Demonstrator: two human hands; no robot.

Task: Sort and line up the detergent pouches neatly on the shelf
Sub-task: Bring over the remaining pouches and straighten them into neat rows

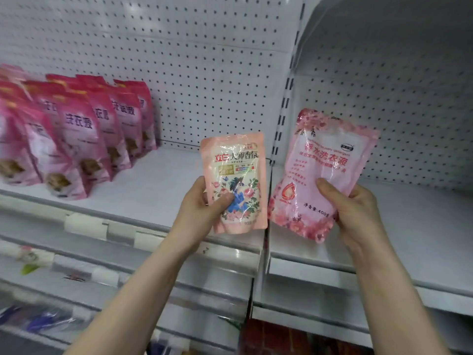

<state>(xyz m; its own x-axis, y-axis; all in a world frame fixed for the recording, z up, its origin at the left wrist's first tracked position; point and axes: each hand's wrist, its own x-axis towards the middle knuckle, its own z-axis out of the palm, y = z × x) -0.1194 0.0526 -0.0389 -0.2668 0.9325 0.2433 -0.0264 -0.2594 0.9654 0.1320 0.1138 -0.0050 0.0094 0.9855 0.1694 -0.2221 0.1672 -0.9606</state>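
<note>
Peach pouch held in the left grip; pink pouch held in the right grip, above the shelf.

A shop aisle: white metal shelves backed by perforated pegboard panels hang on a slotted upright in mid-frame. Price-label strips run along the shelf fronts. At left, identical pink detergent pouches stand in rows, and more packaged goods blur at lower left.
</note>
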